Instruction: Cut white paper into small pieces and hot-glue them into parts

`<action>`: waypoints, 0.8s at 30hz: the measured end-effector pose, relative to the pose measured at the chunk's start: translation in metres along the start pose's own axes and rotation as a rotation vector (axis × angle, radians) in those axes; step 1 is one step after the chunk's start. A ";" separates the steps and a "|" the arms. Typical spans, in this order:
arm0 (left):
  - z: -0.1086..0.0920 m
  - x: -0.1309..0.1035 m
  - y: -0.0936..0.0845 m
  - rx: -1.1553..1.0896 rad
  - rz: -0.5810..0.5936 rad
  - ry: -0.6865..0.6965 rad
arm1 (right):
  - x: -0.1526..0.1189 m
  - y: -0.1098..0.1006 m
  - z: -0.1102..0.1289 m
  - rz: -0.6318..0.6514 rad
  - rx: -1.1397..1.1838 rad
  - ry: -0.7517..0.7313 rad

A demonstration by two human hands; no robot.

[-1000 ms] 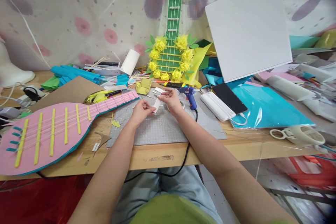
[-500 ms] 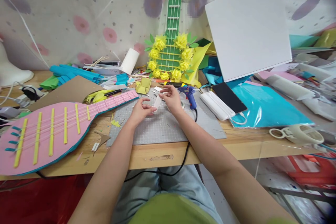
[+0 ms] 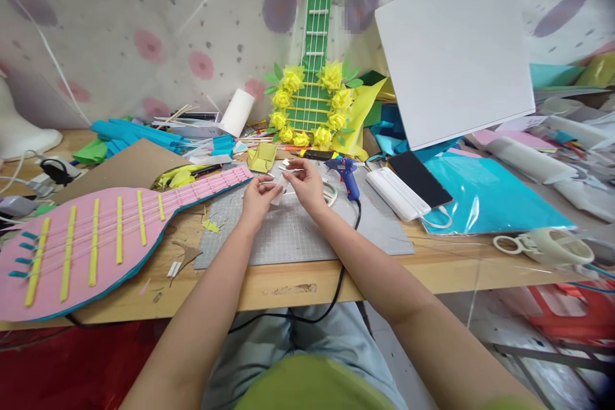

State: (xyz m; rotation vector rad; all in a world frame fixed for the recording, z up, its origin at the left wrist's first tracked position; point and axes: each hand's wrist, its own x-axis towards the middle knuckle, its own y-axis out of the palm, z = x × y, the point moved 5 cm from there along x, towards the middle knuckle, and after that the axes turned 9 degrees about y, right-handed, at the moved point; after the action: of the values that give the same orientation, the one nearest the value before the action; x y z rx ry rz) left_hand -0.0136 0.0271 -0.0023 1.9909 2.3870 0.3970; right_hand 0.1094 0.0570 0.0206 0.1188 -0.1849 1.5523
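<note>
Over the grey cutting mat (image 3: 298, 240), my left hand (image 3: 258, 200) and my right hand (image 3: 306, 184) are close together. Between their fingertips is a small white strip of paper (image 3: 277, 196), partly hidden by the fingers. Both hands pinch it. Just right of my right hand lies a blue glue gun (image 3: 344, 174) with its black cord running toward me. A ring of white tape or cable (image 3: 330, 194) lies partly behind my right hand. To the left rests a pink paper lute-like instrument (image 3: 115, 237) with yellow strips and strings.
A green paper instrument with yellow flowers (image 3: 312, 102) stands behind the mat. A white power bank (image 3: 396, 195), a black phone (image 3: 420, 178) and a blue plastic-wrapped pack (image 3: 490, 198) lie at right. A leaning white board (image 3: 456, 51) and a brown cardboard sheet (image 3: 120, 170) flank the work area.
My hands have drawn closer together, my right hand shifting slightly left and down. The white strip has turned and sits farther left, more covered by my fingers.
</note>
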 end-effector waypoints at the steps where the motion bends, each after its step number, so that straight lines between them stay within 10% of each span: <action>1: 0.001 0.000 0.000 -0.012 -0.008 -0.011 | 0.001 0.000 -0.001 0.002 -0.003 0.005; 5: 0.000 -0.001 -0.008 -0.047 -0.047 -0.066 | 0.005 -0.014 0.005 -0.004 -0.171 0.025; 13: -0.001 0.001 -0.020 -0.309 -0.049 -0.266 | -0.002 -0.051 0.006 0.255 -1.295 0.107; 24: -0.002 0.005 -0.033 -0.389 -0.036 -0.330 | -0.001 -0.062 0.006 0.288 -1.276 0.140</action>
State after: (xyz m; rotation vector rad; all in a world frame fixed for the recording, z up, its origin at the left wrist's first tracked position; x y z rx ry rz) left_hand -0.0470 0.0264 -0.0065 1.6889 1.9665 0.4494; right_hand 0.1711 0.0544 0.0285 -1.0486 -1.0657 1.4533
